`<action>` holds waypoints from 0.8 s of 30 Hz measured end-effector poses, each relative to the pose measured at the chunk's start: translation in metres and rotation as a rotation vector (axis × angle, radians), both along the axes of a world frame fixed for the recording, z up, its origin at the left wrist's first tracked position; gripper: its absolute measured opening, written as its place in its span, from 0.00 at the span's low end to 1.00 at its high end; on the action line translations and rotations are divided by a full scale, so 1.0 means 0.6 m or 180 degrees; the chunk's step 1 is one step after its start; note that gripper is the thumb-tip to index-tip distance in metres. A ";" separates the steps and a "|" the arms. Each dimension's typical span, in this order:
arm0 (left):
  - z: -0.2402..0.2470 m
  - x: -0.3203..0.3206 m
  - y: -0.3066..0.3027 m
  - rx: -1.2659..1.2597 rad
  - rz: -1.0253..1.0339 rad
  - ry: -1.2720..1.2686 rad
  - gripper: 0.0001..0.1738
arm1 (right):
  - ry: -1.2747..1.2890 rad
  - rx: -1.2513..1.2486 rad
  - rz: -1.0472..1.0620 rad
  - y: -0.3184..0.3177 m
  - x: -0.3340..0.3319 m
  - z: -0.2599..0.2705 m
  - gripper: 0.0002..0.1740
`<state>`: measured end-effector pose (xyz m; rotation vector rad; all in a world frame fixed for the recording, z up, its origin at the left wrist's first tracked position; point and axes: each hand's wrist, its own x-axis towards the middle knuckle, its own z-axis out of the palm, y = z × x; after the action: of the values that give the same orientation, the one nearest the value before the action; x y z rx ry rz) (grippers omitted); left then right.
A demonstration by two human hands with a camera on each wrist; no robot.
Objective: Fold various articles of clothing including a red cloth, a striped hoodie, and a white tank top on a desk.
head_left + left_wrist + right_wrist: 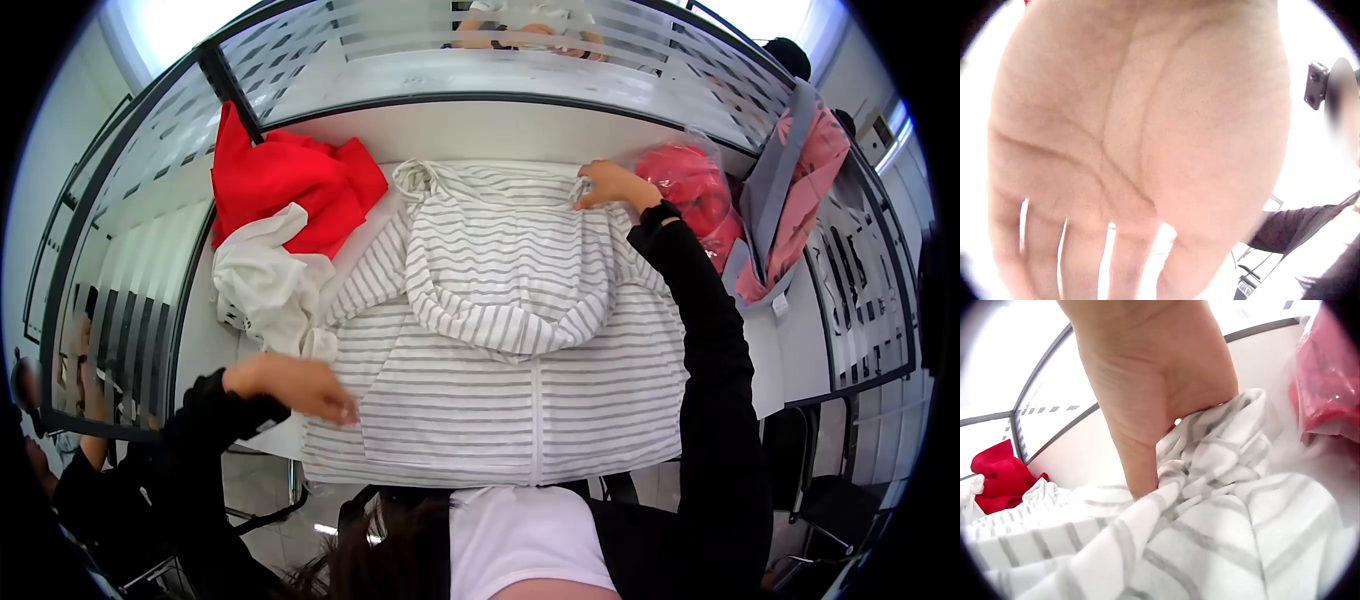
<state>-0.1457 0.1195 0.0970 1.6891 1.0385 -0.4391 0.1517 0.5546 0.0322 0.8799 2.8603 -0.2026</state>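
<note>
head view has a white and grey striped zip hoodie (500,380) lying front up on a white table (500,130), hem toward the person, hood laid down over the chest. the right hand (610,185) reaches to the far right corner and pinches a bunch of the striped cloth there; the right wrist view shows thumb and fingers closed on that gathered fabric. the left hand (300,385) is at the near left edge of the hoodie, palm down, fingers straight and a little spread, holding nothing; whether it touches the cloth cannot be told. the body looks already smoothed flat, while the far right corner is rumpled and the left sleeve lies slanted, so no fold seems made yet. beside it sit a crumpled red cloth (290,185), a white cloth (265,280) and a clear plastic bag of red fabric (690,190).
</note>
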 end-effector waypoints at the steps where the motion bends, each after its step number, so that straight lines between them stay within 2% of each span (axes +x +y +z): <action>1: 0.010 0.003 0.021 0.0714 0.0364 -0.0230 0.15 | -0.0144 0.0007 -0.0030 0.001 -0.002 0.007 0.38; 4: 0.049 0.017 0.138 0.2128 0.0625 -0.0059 0.10 | -0.0011 0.0213 0.0173 0.003 0.004 0.007 0.36; 7: 0.023 -0.008 0.284 0.3290 0.0695 -0.0515 0.10 | 0.0192 0.0201 0.0366 0.019 0.007 -0.009 0.35; 8: 0.011 -0.016 0.328 0.3445 0.0810 -0.0244 0.10 | 0.0054 0.0037 0.0367 0.011 0.006 0.005 0.39; 9: -0.009 -0.033 0.372 0.3542 0.0910 -0.0132 0.12 | 0.0218 -0.0029 0.0462 0.014 0.012 0.000 0.37; 10: -0.021 -0.041 0.403 0.3701 0.0694 0.0333 0.16 | 0.0386 -0.0096 0.0552 0.016 0.018 -0.005 0.35; 12: -0.061 -0.057 0.457 0.3452 0.0908 0.1037 0.23 | 0.0302 -0.0187 0.0507 0.006 0.026 0.019 0.32; 14: -0.114 -0.082 0.491 0.3160 0.0853 0.1115 0.29 | 0.0119 -0.0283 0.0461 0.000 0.032 0.038 0.31; 18: -0.112 -0.067 0.480 0.2633 0.1129 0.0973 0.38 | 0.0479 -0.0114 0.0572 0.031 0.044 0.022 0.28; 19: -0.119 -0.075 0.492 0.2722 0.0826 0.1072 0.36 | 0.0397 -0.0179 0.0420 0.016 0.037 0.045 0.26; 20: -0.130 -0.086 0.491 0.3137 0.0902 0.0938 0.34 | 0.0401 -0.0007 0.0376 0.011 0.029 0.055 0.25; 22: -0.103 -0.095 0.491 0.3456 0.0984 0.0715 0.32 | 0.0408 0.0325 0.0302 0.018 0.016 0.065 0.22; 24: -0.073 -0.112 0.491 0.4182 0.1331 0.0368 0.27 | 0.1145 0.1119 0.0562 0.036 0.012 0.074 0.20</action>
<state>-0.2129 0.4139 0.0531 2.4345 1.9291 0.5869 0.1586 0.5762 0.0768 0.6932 3.3575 0.1887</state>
